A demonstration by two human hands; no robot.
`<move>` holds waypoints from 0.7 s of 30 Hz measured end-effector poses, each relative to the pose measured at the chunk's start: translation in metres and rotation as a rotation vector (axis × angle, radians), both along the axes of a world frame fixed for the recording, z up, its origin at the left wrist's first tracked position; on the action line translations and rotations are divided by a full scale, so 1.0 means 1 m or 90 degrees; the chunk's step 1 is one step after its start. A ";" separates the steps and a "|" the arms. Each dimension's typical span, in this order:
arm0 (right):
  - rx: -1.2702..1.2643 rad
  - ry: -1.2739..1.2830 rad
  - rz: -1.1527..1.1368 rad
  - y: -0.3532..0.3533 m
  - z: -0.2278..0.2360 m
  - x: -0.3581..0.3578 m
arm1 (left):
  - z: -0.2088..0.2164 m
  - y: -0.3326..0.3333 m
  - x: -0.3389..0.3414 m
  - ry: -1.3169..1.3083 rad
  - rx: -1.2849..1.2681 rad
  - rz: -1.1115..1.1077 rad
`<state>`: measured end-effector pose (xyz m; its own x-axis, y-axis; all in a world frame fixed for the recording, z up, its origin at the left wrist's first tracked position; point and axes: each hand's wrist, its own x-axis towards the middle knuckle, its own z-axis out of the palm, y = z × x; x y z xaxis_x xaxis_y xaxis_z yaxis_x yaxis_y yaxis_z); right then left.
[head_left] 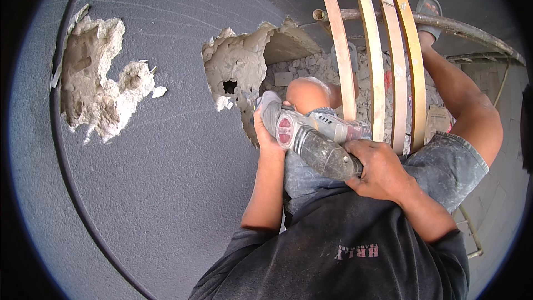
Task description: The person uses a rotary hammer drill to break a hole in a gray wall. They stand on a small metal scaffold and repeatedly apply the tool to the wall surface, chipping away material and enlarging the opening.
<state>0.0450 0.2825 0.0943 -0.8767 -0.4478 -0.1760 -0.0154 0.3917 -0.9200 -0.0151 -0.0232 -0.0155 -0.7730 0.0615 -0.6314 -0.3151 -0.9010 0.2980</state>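
A dusty grey rotary hammer (325, 153) with a dark red round part lies across my lap, its front end toward the wall. My left hand (267, 132) is wrapped round its front end, beside the ragged hole (236, 64) in the grey wall. At the rear of the tool, my right hand (380, 169) grips the handle. The hole shows pale broken masonry, with a small dark opening low in it. The tool's bit cannot be made out; my left hand and the front housing are in the way.
Another broken patch (94, 78) is in the wall at the left, beside a dark cable (64, 155). Several wooden slats (375, 55) stand before me, near a metal pipe (444, 21). Rubble (363, 61) lies beyond my knee. My sandalled foot (428, 6) is at the far right.
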 end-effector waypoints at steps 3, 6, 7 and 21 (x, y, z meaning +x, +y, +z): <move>0.002 -0.006 0.000 0.000 0.001 -0.001 | 0.001 0.002 -0.001 -0.012 -0.009 0.005; -0.001 -0.002 -0.003 0.000 0.000 -0.001 | 0.006 0.006 0.000 -0.027 -0.016 0.012; -0.003 0.001 -0.004 0.000 0.000 -0.001 | 0.007 0.007 0.000 -0.031 -0.016 0.013; -0.008 -0.019 0.008 0.003 0.000 -0.003 | -0.001 -0.001 -0.001 -0.015 -0.046 -0.005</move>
<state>0.0419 0.2850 0.0947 -0.8657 -0.4609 -0.1953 0.0066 0.3796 -0.9251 -0.0161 -0.0245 -0.0164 -0.7575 0.0217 -0.6524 -0.3300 -0.8751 0.3540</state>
